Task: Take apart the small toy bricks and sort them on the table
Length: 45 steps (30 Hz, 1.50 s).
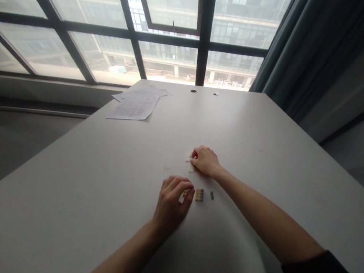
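My left hand [174, 198] is closed in a pinch, thumb and forefinger tips meeting low over the table. Small yellowish blocks [186, 192] show through the gap behind its fingers; whether they are gripped is hidden. Just right of it lies a small block group [199, 195] in yellow and grey, and beyond that a single narrow grey piece [212, 195]. Farther from me, my right hand [205, 160] has its fingers pressed together at a cluster of small white pieces [191, 167]. Its fingertips cover part of the cluster, so what they pinch cannot be made out.
Both hands work above a wide white table [104, 168]. Printed paper sheets [137, 103] lie at its far left, and two round cable holes sit near the far edge. Windows stand behind it, with a dark blue curtain [302, 49] at the right.
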### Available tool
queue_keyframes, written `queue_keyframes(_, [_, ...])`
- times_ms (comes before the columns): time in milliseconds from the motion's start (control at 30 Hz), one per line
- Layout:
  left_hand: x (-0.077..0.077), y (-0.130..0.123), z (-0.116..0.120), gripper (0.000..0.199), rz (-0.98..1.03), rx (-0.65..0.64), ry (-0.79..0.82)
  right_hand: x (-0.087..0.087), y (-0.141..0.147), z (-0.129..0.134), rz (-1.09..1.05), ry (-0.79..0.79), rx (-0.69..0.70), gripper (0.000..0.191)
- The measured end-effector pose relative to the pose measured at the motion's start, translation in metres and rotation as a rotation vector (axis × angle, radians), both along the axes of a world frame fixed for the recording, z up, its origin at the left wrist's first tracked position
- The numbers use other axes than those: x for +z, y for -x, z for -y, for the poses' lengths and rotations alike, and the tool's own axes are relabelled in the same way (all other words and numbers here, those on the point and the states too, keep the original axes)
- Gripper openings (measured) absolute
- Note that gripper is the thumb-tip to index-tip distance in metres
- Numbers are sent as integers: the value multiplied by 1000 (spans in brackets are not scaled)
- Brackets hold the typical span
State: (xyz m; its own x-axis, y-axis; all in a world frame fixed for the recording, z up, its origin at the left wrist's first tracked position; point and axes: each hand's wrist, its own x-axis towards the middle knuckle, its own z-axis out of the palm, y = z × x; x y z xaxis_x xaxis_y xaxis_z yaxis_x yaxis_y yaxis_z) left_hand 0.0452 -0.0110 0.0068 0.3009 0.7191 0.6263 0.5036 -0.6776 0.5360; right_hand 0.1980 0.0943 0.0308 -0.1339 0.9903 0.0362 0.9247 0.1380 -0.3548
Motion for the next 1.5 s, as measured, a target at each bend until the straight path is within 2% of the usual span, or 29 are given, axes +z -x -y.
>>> queue_keyframes(400, [0,1,1,5,3,6,34,-2,8,0,-106,-57,41,11])
queue_keyframes(467, [0,0,0,5,12,11,39,1,7,3,-158,-73,32,9])
queue_keyframes(567, [-1,0,-2,5,22,17,30,7,2,17,-251,-106,24,18])
queue_keyframes(633, [-2,1,-2,4,24,21,-3,10,-5,33,-374,-116,40,21])
queue_keyframes(700, [-2,0,-1,8,25,19,-57,9,-12,55,-662,-101,65,12])
queue_keyframes(800, [-2,-1,2,16,33,4,-131,6,-20,89,-1034,46,52,14])
queue_keyframes(933, [-1,-4,5,18,48,-34,-161,-2,-23,121,-1259,189,-46,20])
queue_keyframes(1267, [-3,-3,3,12,73,-137,-145,-10,-23,136,-1226,196,-41,23])
queue_keyframes(1433, [-2,-1,5,2,46,-140,-109,-11,-20,139,-1208,221,6,37])
queue_keyframes(1500, [0,-1,5,6,37,-140,-109,-11,-19,140,-1208,234,14,43])
